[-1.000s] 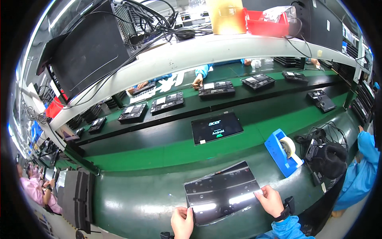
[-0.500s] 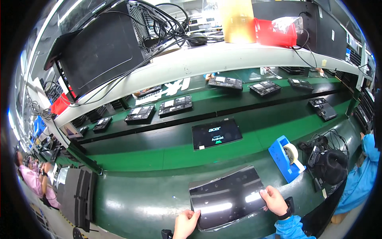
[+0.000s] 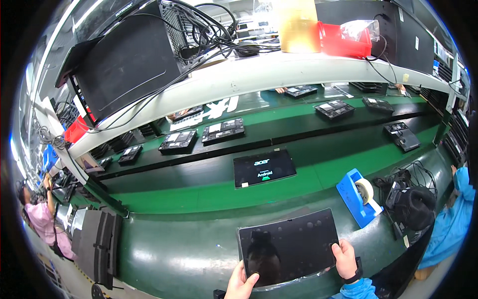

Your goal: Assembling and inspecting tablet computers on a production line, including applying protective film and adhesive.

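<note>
I hold a black tablet (image 3: pixel 286 246) with a dark, glossy screen flat over the near edge of the green bench (image 3: pixel 184 249). My left hand (image 3: pixel 241 283) grips its lower left corner. My right hand (image 3: pixel 345 258), with a dark watch at the wrist, grips its right edge. A thin clear film edge shows along the tablet's bottom. Beyond it a second tablet (image 3: pixel 264 167) lies on the green belt with its screen lit.
A blue tape dispenser (image 3: pixel 357 196) stands right of my tablet, next to a black device with cables (image 3: pixel 411 204). Several opened tablets (image 3: pixel 223 130) lie on the far belt. Black foam pads (image 3: pixel 97 240) are stacked at left. Another person in blue (image 3: pixel 452 219) is at right, one in pink (image 3: pixel 42 219) at far left.
The view has shifted, and the tablet in my hands now sits lower and closer to me, with both hands still on it. The lit tablet on the belt has not moved.
</note>
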Demonstrator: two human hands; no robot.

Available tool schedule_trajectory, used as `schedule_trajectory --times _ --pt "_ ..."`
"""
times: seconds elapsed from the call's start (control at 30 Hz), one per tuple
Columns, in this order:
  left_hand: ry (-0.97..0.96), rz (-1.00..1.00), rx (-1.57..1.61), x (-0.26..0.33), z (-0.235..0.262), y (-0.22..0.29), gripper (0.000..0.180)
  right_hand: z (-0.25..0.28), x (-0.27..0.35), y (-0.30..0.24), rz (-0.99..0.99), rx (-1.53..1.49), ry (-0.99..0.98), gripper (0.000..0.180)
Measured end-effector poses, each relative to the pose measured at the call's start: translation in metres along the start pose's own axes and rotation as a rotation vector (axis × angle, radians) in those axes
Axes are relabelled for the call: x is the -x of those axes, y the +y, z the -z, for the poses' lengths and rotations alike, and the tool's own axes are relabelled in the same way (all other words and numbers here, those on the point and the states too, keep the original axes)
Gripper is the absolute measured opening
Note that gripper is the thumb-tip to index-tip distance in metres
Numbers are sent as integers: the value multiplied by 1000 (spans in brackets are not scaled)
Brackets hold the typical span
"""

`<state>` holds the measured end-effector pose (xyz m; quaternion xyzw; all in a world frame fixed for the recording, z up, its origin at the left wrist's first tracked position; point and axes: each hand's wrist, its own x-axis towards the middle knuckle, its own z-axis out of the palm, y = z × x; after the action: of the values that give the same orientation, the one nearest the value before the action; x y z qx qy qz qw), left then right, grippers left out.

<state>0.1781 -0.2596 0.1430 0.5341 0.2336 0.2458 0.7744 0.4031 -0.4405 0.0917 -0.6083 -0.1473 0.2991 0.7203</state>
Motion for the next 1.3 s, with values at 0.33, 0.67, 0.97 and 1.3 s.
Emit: schedule_trajectory --times 0.33,0.67,0.97,1.3 --pt "130 15 -50 7 7 -20 38 15 -5 5 47 221 -74 24" --pt "38 124 -139 8 9 -12 38 12 -2 -6 12 28 -144 30" --pt "-18 184 -205 -25 12 5 38 12 8 -36 -215 -22 -323 37" --pt "-140 220 184 -62 19 54 22 2 27 -25 -49 -339 -174 40"
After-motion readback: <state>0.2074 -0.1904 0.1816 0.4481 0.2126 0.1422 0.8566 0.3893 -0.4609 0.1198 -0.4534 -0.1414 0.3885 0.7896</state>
